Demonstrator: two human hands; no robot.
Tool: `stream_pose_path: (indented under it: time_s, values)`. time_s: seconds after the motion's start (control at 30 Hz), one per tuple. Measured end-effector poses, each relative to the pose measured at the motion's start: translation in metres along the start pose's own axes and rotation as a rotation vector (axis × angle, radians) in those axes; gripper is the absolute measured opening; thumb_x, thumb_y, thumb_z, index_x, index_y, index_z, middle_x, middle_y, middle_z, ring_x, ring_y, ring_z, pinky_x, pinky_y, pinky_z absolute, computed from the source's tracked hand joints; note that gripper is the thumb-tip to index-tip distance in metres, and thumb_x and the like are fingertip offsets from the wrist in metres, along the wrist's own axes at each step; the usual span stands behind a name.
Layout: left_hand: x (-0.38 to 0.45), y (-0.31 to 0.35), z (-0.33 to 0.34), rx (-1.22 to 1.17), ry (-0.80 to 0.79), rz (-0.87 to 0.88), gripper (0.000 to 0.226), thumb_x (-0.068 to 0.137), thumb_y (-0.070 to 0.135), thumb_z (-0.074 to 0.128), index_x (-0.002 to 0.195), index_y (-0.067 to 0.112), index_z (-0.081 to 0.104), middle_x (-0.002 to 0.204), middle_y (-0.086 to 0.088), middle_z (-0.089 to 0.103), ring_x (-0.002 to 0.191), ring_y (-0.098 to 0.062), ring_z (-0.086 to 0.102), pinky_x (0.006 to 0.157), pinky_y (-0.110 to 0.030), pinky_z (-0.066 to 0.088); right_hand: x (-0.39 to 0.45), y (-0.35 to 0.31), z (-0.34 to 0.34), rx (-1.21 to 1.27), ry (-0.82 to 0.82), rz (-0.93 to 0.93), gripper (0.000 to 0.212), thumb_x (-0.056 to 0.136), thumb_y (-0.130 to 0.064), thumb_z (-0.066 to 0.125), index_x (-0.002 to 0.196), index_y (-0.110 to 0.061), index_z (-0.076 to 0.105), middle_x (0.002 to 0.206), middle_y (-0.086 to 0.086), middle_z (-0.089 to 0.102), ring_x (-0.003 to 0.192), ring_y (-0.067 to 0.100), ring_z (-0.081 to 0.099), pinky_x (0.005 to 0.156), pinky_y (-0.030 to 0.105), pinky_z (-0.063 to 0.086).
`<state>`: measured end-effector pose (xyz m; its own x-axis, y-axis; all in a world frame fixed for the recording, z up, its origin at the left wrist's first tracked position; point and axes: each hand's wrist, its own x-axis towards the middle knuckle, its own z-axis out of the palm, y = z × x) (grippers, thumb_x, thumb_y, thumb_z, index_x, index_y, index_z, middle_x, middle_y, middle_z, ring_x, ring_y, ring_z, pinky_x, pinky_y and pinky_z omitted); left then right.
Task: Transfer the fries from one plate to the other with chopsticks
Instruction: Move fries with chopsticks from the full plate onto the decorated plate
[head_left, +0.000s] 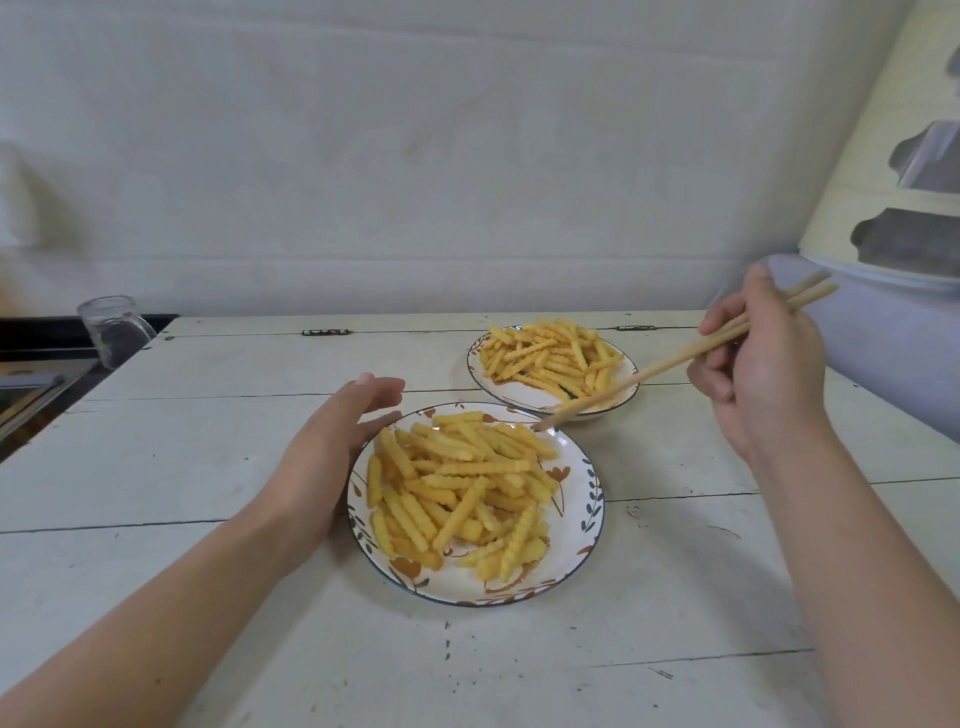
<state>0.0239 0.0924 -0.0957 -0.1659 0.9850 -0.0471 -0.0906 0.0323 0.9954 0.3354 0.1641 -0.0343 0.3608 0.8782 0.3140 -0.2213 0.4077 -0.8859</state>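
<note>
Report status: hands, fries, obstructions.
Left hand open against near plate rim. Right hand grips chopsticks, tips over the near fries, holding none. Far plate also loaded. No obstruction.

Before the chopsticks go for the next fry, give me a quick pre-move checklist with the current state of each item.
1. Chopsticks gripped in right hand: ok.
2. Tips free, carrying no fry: ok, as far as the view shows.
3. Tips over the far rim of the near plate: ok.
4. Near plate steadied: left hand lies open at its left rim; actual contact cannot tell.
5. Fries within reach on the near plate: ok.
6. Room on the far plate: cannot tell, it already holds a heap.
</note>
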Motion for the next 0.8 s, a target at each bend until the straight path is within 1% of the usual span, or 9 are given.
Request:
stream_pose_path:
  time_s: [0.07,0.17,0.23,0.3,0.37,0.43,0.53,0.67,0.8]
  values:
    - [-0.001,0.000,-0.001,-0.011,-0.007,0.004,0.039,0.106,0.055,0.047,0.117,0.034,0.079,0.130,0.016,0.072,0.122,-0.016,0.070,0.109,-0.052,0.052,0.000,0.001,0.000,0.002,0.067,-0.020,0.052,0.106,-0.038,0.045,0.063,-0.009,0.048,0.049,-0.001,0.043,0.038,0.014,0.026,0.040,0.022,0.016]
    - [-0.001,0.002,-0.001,-0.039,0.009,0.005,0.041,0.108,0.052,0.046,0.120,0.030,0.077,0.133,0.010,0.070,0.122,-0.020,0.069,0.104,-0.049,0.054,-0.002,0.004,0.000,-0.060,0.141,-0.078,0.047,0.106,-0.034,0.048,0.065,-0.011,0.053,0.051,-0.009,0.049,0.044,0.009,0.034,0.041,0.020,0.026]
    - [-0.002,0.003,-0.001,-0.044,0.028,0.001,0.039,0.103,0.056,0.053,0.116,0.031,0.079,0.133,0.006,0.070,0.120,-0.023,0.069,0.102,-0.051,0.056,-0.004,0.007,0.001,-0.128,0.096,-0.130,0.046,0.106,-0.032,0.048,0.067,-0.011,0.056,0.053,-0.007,0.050,0.045,0.007,0.038,0.042,0.019,0.031]
    - [0.000,0.004,-0.003,-0.047,0.081,-0.001,0.038,0.097,0.057,0.055,0.108,0.032,0.081,0.129,0.004,0.069,0.115,-0.023,0.071,0.097,-0.052,0.057,-0.007,0.014,0.003,-0.228,-0.002,-0.165,0.047,0.107,-0.035,0.046,0.069,-0.012,0.061,0.054,0.001,0.048,0.042,0.010,0.041,0.041,0.020,0.033]
    - [0.001,0.005,-0.005,-0.058,0.149,-0.008,0.036,0.105,0.050,0.052,0.108,0.027,0.079,0.121,0.001,0.067,0.104,-0.023,0.071,0.087,-0.048,0.056,-0.010,0.023,0.006,-0.307,-0.087,-0.184,0.047,0.106,-0.040,0.045,0.071,-0.015,0.065,0.056,0.006,0.049,0.042,0.013,0.044,0.042,0.023,0.036]
    - [0.002,0.007,-0.006,-0.034,0.190,-0.018,0.035,0.107,0.046,0.049,0.109,0.024,0.076,0.115,0.001,0.066,0.096,-0.022,0.071,0.078,-0.044,0.054,-0.011,0.029,0.008,-0.363,-0.109,-0.213,0.047,0.104,-0.044,0.047,0.068,-0.022,0.067,0.061,0.010,0.053,0.047,0.012,0.049,0.047,0.027,0.038]
    - [0.002,0.009,-0.006,0.021,0.207,-0.019,0.034,0.108,0.044,0.048,0.109,0.024,0.075,0.113,0.002,0.067,0.091,-0.022,0.071,0.070,-0.037,0.053,-0.012,0.030,0.009,-0.406,-0.094,-0.268,0.046,0.099,-0.052,0.047,0.065,-0.030,0.069,0.056,-0.003,0.056,0.052,0.013,0.053,0.055,0.034,0.040]
    - [0.003,0.010,-0.005,-0.056,0.179,-0.023,0.032,0.108,0.041,0.051,0.114,0.021,0.075,0.126,0.000,0.070,0.113,-0.023,0.073,0.088,-0.042,0.056,-0.015,0.028,0.011,-0.424,-0.089,-0.260,0.049,0.097,-0.054,0.046,0.062,-0.029,0.068,0.049,-0.006,0.053,0.049,0.015,0.051,0.056,0.034,0.040]
    - [-0.002,0.007,-0.002,-0.101,0.110,-0.103,0.035,0.106,0.047,0.053,0.121,0.027,0.077,0.127,0.007,0.075,0.116,-0.025,0.073,0.098,-0.051,0.057,-0.017,0.025,0.012,-0.368,-0.062,-0.208,0.052,0.104,-0.045,0.046,0.064,-0.017,0.064,0.052,0.008,0.050,0.040,0.016,0.045,0.044,0.027,0.037]
